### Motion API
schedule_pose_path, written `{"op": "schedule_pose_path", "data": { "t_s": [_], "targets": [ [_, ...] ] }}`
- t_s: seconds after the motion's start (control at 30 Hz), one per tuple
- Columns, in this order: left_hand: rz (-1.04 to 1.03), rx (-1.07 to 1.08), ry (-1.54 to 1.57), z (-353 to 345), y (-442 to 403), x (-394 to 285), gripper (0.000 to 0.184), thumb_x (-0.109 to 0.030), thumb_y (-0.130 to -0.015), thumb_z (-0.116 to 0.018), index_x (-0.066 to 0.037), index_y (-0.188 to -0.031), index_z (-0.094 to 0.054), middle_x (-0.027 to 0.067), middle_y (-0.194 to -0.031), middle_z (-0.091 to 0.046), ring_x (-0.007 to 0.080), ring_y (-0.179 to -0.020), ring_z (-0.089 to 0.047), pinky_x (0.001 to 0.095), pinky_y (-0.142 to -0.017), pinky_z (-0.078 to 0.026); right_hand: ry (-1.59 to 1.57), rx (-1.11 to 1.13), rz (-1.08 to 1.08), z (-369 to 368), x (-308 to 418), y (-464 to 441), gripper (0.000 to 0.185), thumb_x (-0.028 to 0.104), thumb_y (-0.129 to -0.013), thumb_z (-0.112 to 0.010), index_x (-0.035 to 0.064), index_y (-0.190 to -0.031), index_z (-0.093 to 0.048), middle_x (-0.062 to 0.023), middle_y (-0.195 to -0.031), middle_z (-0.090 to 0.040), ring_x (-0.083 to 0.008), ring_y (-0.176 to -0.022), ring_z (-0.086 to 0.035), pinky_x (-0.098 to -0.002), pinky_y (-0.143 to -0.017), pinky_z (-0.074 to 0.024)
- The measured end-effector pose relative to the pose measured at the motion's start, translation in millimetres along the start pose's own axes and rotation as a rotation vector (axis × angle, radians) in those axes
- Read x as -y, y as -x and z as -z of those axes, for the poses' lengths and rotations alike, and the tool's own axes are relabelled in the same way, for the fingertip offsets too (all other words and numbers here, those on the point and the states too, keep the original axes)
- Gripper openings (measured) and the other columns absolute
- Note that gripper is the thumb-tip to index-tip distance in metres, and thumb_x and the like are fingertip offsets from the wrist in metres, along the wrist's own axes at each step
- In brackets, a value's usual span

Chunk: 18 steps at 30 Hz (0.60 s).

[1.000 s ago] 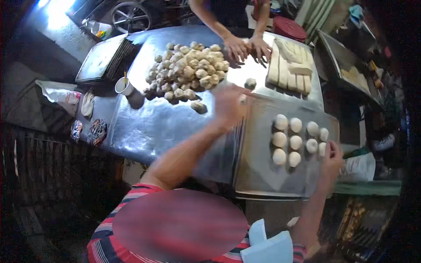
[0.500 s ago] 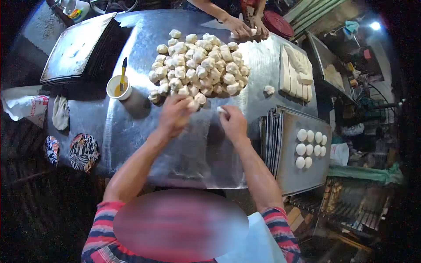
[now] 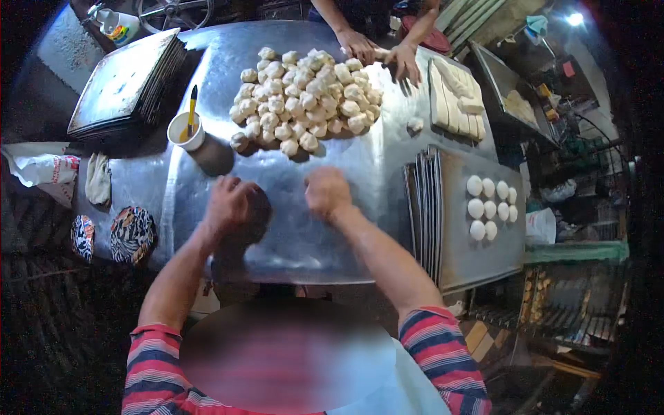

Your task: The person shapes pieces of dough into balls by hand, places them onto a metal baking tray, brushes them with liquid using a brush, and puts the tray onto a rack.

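Observation:
My left hand (image 3: 232,204) is curled, knuckles up, low over the steel table (image 3: 290,242), somewhat blurred. Across from it, my right hand (image 3: 328,194) is also closed and smeared a little by motion. Whatever lies inside or under the fingers of both hands is hidden. Just beyond them is a heap of pale dough pieces (image 3: 304,97), with the nearest piece (image 3: 289,146) at its front edge. A white tub (image 3: 185,133) of yellowish liquid, with a brush (image 3: 192,111) standing in it, is farther off to the left.
On the right, stacked trays (image 3: 477,259) carry several round dough balls (image 3: 476,208). Behind lie thick dough strips (image 3: 449,104) and one loose dough piece (image 3: 415,124). Another person's hands (image 3: 380,55) handle dough at the far edge. More trays (image 3: 124,83) are piled back left.
My left hand has drawn back from the heap toward me and left. My right hand, which held a small dough piece, has shifted left and lower. The other person's hands have spread apart.

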<state>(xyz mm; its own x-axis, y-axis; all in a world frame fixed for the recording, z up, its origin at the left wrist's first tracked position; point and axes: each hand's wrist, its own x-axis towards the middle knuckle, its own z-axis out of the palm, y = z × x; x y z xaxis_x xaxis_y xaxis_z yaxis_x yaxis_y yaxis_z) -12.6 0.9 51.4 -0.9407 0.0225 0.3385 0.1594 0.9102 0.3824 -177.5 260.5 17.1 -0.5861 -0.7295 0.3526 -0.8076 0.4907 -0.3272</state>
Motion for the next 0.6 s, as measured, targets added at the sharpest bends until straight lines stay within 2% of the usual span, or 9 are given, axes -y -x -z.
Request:
{"op": "schedule_pose_path", "data": {
  "t_s": [0.1,0.2,0.3,0.37,0.4,0.47,0.53,0.57,0.6],
  "targets": [
    [0.359,-0.029,0.078,12.5,42.4,26.0,0.039,-0.001,-0.087,-0.062,-0.013,-0.123,-0.068,0.0141,-0.106,-0.064,0.0383,-0.105,-0.059,0.0517,-0.09,-0.047,-0.087,-0.017,-0.046,36.1,-14.0,40.9,0.014,0.015,-0.08,-0.065,0.0114,-0.09,-0.074,-0.0137,-0.081,-0.069,-0.0391,-0.082,-0.066,-0.0534,-0.076,-0.051],
    [0.114,-0.114,-0.04,4.8,94.0,13.3,0.041,0.0,-0.087,-0.06,-0.012,-0.126,-0.068,0.0155,-0.107,-0.064,0.0395,-0.105,-0.059,0.0503,-0.091,-0.048,-0.081,0.064,-0.008,30.1,12.9,92.5,0.017,0.012,-0.082,-0.064,0.0102,-0.093,-0.076,-0.0138,-0.083,-0.071,-0.0381,-0.083,-0.067,-0.0531,-0.08,-0.0523],
    [0.021,0.044,0.039,0.8,41.1,-45.1,0.045,0.002,-0.086,-0.057,-0.012,-0.127,-0.068,0.0161,-0.107,-0.064,0.0407,-0.103,-0.059,0.0509,-0.092,-0.048,-0.121,-0.032,0.014,21.8,65.5,72.2,0.017,0.011,-0.084,-0.065,0.0096,-0.097,-0.076,-0.0134,-0.09,-0.072,-0.0363,-0.088,-0.067,-0.0515,-0.083,-0.0522],
    [-0.046,-0.014,0.061,-7.6,-5.3,-23.3,0.046,0.003,-0.086,-0.056,-0.011,-0.128,-0.068,0.016,-0.107,-0.064,0.0398,-0.104,-0.059,0.0493,-0.092,-0.048,-0.118,0.143,-0.081,17.7,43.4,31.1,0.021,0.015,-0.09,-0.06,0.0105,-0.108,-0.072,-0.0159,-0.105,-0.072,-0.0384,-0.107,-0.065,-0.0498,-0.101,-0.0481],
    [-0.061,-0.04,0.074,-13.7,-13.1,-7.8,0.047,0.003,-0.086,-0.056,-0.011,-0.129,-0.067,0.016,-0.107,-0.064,0.0394,-0.104,-0.059,0.0484,-0.092,-0.049,-0.018,0.229,-0.123,21.2,31.6,9.4,0.02,0.015,-0.091,-0.06,0.011,-0.107,-0.072,-0.0158,-0.105,-0.072,-0.0381,-0.108,-0.065,-0.0493,-0.099,-0.0487],
    [0.207,-0.038,0.196,-25.5,-5.6,30.5,0.048,0.003,-0.086,-0.057,-0.011,-0.131,-0.067,0.0171,-0.106,-0.065,0.0386,-0.104,-0.06,0.0459,-0.091,-0.05,0.021,0.223,-0.141,25.0,13.7,12.7,0.018,0.015,-0.092,-0.061,0.0114,-0.105,-0.072,-0.0155,-0.104,-0.072,-0.0376,-0.11,-0.065,-0.0484,-0.097,-0.0496],
    [0.205,-0.13,0.156,-22.8,32.1,56.9,0.05,0.004,-0.085,-0.057,-0.011,-0.131,-0.067,0.0172,-0.104,-0.065,0.0381,-0.102,-0.061,0.0448,-0.091,-0.051,-0.094,0.024,-0.109,15.9,2.9,51.4,0.018,0.016,-0.09,-0.062,0.0114,-0.104,-0.072,-0.015,-0.105,-0.073,-0.0371,-0.112,-0.065,-0.0473,-0.097,-0.0504],
    [0.193,-0.187,0.139,-23.7,47.7,57.8,0.05,0.005,-0.085,-0.057,-0.011,-0.132,-0.067,0.0172,-0.103,-0.065,0.0378,-0.102,-0.062,0.0443,-0.09,-0.051,-0.131,0.264,-0.268,39.3,37.1,57.7,0.018,0.012,-0.083,-0.065,0.0093,-0.097,-0.077,-0.0158,-0.101,-0.074,-0.0378,-0.098,-0.068,-0.048,-0.094,-0.053],
    [0.312,-0.081,0.262,-20.1,67.9,40.2,0.051,0.006,-0.083,-0.059,-0.011,-0.131,-0.067,0.0159,-0.101,-0.066,0.0371,-0.1,-0.062,0.0456,-0.091,-0.051,-0.177,0.126,-0.188,26.2,54.4,87.7,0.019,0.012,-0.083,-0.065,0.0094,-0.099,-0.076,-0.0154,-0.1,-0.074,-0.0379,-0.099,-0.067,-0.0483,-0.095,-0.0521]
  ]
}}
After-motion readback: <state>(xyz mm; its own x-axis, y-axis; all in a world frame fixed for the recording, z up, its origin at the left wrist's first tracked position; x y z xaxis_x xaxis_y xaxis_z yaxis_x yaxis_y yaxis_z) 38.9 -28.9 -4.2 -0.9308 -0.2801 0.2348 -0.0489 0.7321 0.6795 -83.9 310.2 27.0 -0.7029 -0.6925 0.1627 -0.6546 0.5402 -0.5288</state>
